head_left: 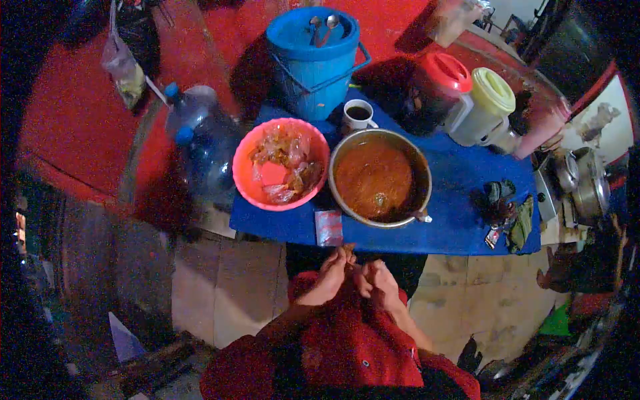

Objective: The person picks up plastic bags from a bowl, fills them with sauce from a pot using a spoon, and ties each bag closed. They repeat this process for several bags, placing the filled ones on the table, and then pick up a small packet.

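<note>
My left hand [333,273] is closed in front of my body, just below the table edge, with a small brownish thing [350,249] showing at its fingertips. Close beside it, my right hand [377,280] has its fingers curled and pinched together; what they grip is hidden. Just beyond my hands a small clear and reddish packet [329,229] lies at the table's edge. A metal pot [427,193] of reddish-brown sauce [377,173] stands behind it to the right. The pink bowl [243,190] to the left holds several clear plastic bags [287,150] with brownish contents.
On the blue table [460,200] stand a white cup [359,115] of dark liquid, a blue bucket [310,73] with spoons on its lid, and red-lidded [447,87] and yellow-lidded [487,107] pitchers. Dark cloths [520,223] lie at the right; large bottles [207,150] stand left.
</note>
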`<state>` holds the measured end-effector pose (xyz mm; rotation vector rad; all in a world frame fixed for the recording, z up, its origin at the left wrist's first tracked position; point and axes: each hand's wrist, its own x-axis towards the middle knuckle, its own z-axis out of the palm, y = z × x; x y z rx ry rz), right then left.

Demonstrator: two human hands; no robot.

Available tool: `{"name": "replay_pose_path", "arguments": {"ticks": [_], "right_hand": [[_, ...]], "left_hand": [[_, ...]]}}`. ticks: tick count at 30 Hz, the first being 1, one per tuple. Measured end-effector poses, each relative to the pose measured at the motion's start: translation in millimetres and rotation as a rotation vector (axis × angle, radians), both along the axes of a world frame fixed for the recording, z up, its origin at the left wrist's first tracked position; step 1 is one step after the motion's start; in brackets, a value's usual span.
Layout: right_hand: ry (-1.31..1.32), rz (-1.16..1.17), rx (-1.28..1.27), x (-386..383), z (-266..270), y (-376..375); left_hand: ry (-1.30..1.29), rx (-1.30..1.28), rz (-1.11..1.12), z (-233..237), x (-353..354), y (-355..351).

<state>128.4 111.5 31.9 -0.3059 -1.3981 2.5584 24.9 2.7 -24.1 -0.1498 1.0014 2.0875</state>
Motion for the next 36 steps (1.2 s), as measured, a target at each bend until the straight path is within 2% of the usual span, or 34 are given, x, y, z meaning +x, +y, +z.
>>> {"name": "replay_pose_path", "arguments": {"ticks": [1,2,3,5,6,7,8,9,10,11,12,13,14,15,17,20,21,23,27,28,31,33,34,36], "right_hand": [[-0.075,-0.058,0.357,-1,-9,2],[0.004,-0.063,0.693,2,-60,10],[0.000,-0.058,0.684,1,-56,7],[-0.130,-0.061,0.865,-5,-46,7],[-0.174,-0.060,0.925,-6,-44,7],[-0.105,-0.049,0.965,-5,-48,7],[-0.036,-0.040,1.003,-4,-51,6],[0.035,-0.032,1.044,-3,-52,7],[-0.038,-0.206,1.026,-5,-50,4],[-0.039,-0.205,1.025,-6,-50,7],[-0.191,-0.276,0.671,-7,-48,10],[-0.335,-0.339,0.309,-7,-47,12],[-0.326,-0.314,0.030,-12,-48,11],[-0.327,-0.316,0.026,-16,-43,10],[-0.419,-0.292,-0.085,-17,-34,8],[-0.480,-0.241,-0.086,-3,-54,12],[-0.481,-0.238,-0.087,-8,-42,10],[-0.394,-0.292,0.376,-20,-5,-1],[-0.460,-0.283,0.387,-22,1,1],[-0.458,-0.281,0.386,-21,-8,1],[-0.418,-0.341,0.505,-19,-31,3],[-0.344,-0.357,0.559,-19,-32,3],[-0.345,-0.356,0.557,-19,-29,5],[-0.318,-0.244,0.157,-18,-23,11]], "left_hand": [[-0.008,-0.006,0.004,-1,0,-1],[0.504,-0.323,-0.144,-3,-2,-3],[1.015,-0.641,-0.300,-9,-1,-7],[1.294,-0.745,-0.374,-46,4,-18],[1.357,-0.800,-0.552,-31,4,-18],[1.412,-0.851,-0.735,-11,2,-17],[1.392,-0.937,-1.020,12,-7,-11],[1.388,-0.936,-1.021,28,-8,-9],[1.401,-0.936,-0.821,42,-7,-6],[1.406,-0.931,-0.620,50,-6,-4],[1.404,-0.932,-0.622,54,-6,-3],[1.434,-0.778,-0.434,57,-5,-4],[1.453,-0.620,-0.249,57,-5,-4],[1.453,-0.620,-0.254,55,-7,-4],[1.513,-0.416,-0.367,51,-13,-5],[1.358,-0.548,-0.353,48,-12,-4],[1.356,-0.551,-0.353,45,-13,-4],[0.958,-0.677,-0.276,36,-12,-9],[1.139,-0.824,-0.305,47,-4,-8],[1.198,-0.790,-0.228,42,-1,-6],[1.174,-0.682,-0.112,47,0,-1],[1.118,-0.720,-0.197,56,-4,0],[1.061,-0.755,-0.278,59,-5,0],[1.051,-0.723,-0.308,60,-7,0]]}}
